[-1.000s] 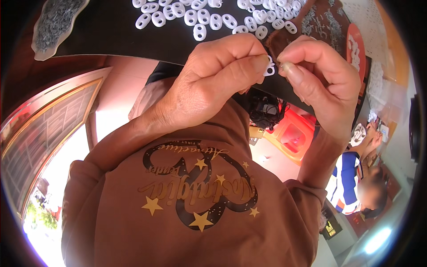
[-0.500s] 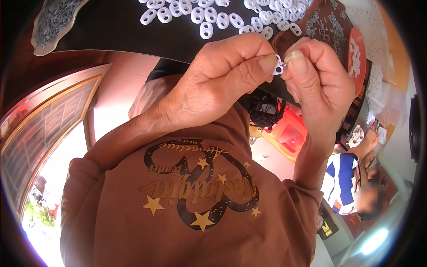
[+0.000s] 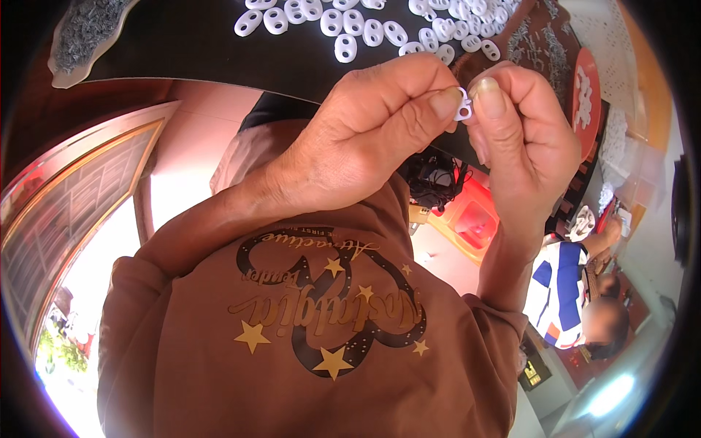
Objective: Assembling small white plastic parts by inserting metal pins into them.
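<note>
Both my hands are raised and close together above the near edge of the dark table. My left hand pinches a small white two-hole plastic piece, shaped like a cord lock, between thumb and forefinger. Right against that piece, my right hand is closed in a pinch, thumb over the bent forefinger. Whatever lies between the right fingertips is hidden. Past my hands, many matching white two-hole pieces lie scattered on the dark tabletop.
A tray of small grey spring-like bits sits at the far left; more grey bits lie on a brown surface at right. Beside them is a red plate with white parts. Below stands a red plastic stool. Another person sits at right.
My right fingertips have closed up against the white piece; a small grey bit seen between them and it earlier is now hidden. The view has shifted slightly.
</note>
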